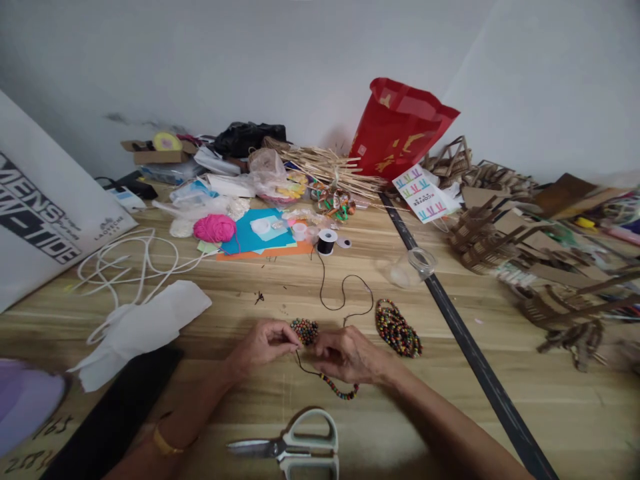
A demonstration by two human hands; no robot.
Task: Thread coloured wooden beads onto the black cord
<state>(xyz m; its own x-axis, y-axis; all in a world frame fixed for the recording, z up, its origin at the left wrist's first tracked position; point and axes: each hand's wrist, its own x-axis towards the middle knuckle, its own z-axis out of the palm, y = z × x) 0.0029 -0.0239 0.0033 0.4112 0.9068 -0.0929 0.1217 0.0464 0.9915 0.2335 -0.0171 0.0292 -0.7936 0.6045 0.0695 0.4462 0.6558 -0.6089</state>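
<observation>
My left hand (273, 340) is closed, with thumb and forefinger pinching the end of a thin black cord (304, 363). Colourful beads (340, 389) are strung on that cord and hang in a curve below my right hand (345, 350). My right hand is curled with its fingertips turned toward the left hand; what sits in them is hidden. Just beyond both hands lies a small pile of loose beads (305, 330). A coiled heap of strung beads (397, 328) rests to the right. Nearer me are scissors (307, 443) with pale handles, their blades pointing left.
A spool of black cord (327, 241) stands at the back, its line trailing forward. Pink yarn (215, 228), blue paper (245, 233) and a white cable (145, 257) lie on the left. Woven baskets (480, 237), a red bag (400, 130) and a clear cup (421, 262) are rightward.
</observation>
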